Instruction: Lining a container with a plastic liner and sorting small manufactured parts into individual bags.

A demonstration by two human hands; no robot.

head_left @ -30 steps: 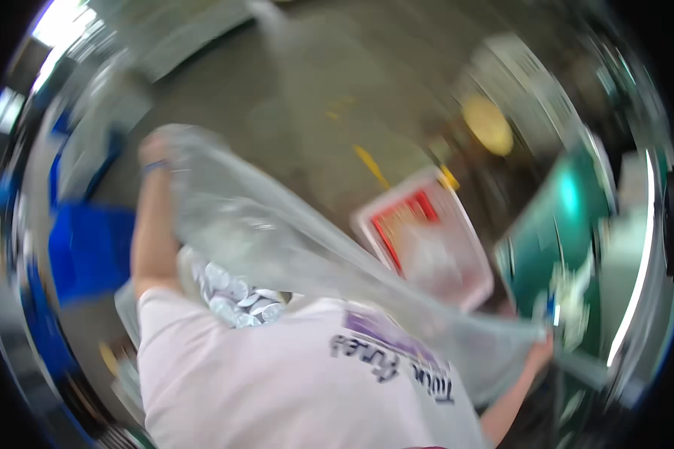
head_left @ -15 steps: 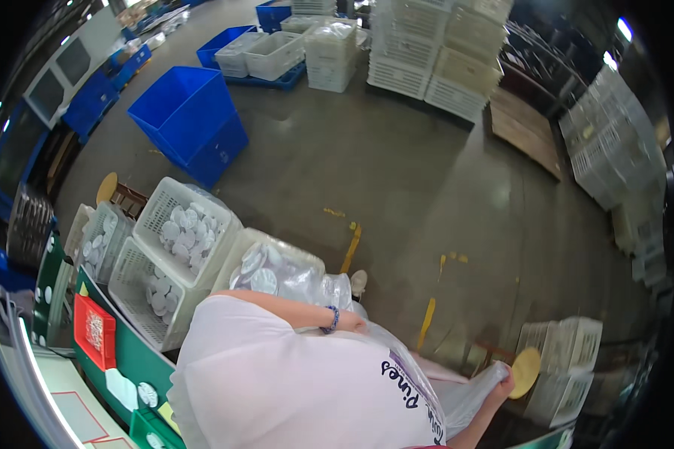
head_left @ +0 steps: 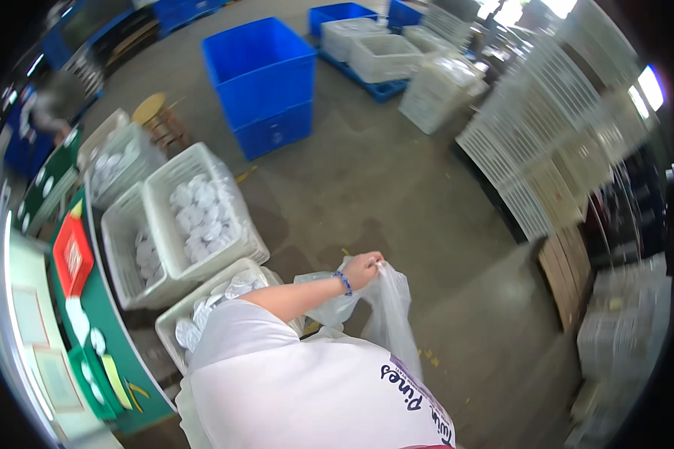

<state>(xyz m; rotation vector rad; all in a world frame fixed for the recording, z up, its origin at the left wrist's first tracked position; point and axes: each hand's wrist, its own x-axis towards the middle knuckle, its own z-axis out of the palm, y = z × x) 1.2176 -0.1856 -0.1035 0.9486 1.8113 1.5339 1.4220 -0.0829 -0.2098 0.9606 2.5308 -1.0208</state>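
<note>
My left hand [head_left: 364, 270], with a blue beaded bracelet [head_left: 342, 283] at the wrist, is closed on a clear plastic bag [head_left: 391, 310]. The bag hangs from the fingers over the floor and spreads behind the wrist. My right hand is out of view. Just left of my forearm stands a white crate [head_left: 174, 348] holding round white pieces [head_left: 190, 333] and clear plastic. Farther left are another white crate [head_left: 236, 238], lined with plastic and holding many round white pieces [head_left: 202, 217], and a slatted white crate [head_left: 120, 258] with fewer pieces.
A green worktable [head_left: 131, 340] at left carries a red tray [head_left: 73, 254], a green tray [head_left: 97, 378] and a yellow-handled tool [head_left: 136, 391]. Beyond stand a wooden stool [head_left: 153, 112], blue bins [head_left: 266, 82], stacked white crates [head_left: 532, 135] and, at far left, a blurred person [head_left: 49, 108].
The view has turned toward the right. My left hand has reached forward from the body and lifted the plastic bag. My right hand, which gripped the bag before, has gone out of view.
</note>
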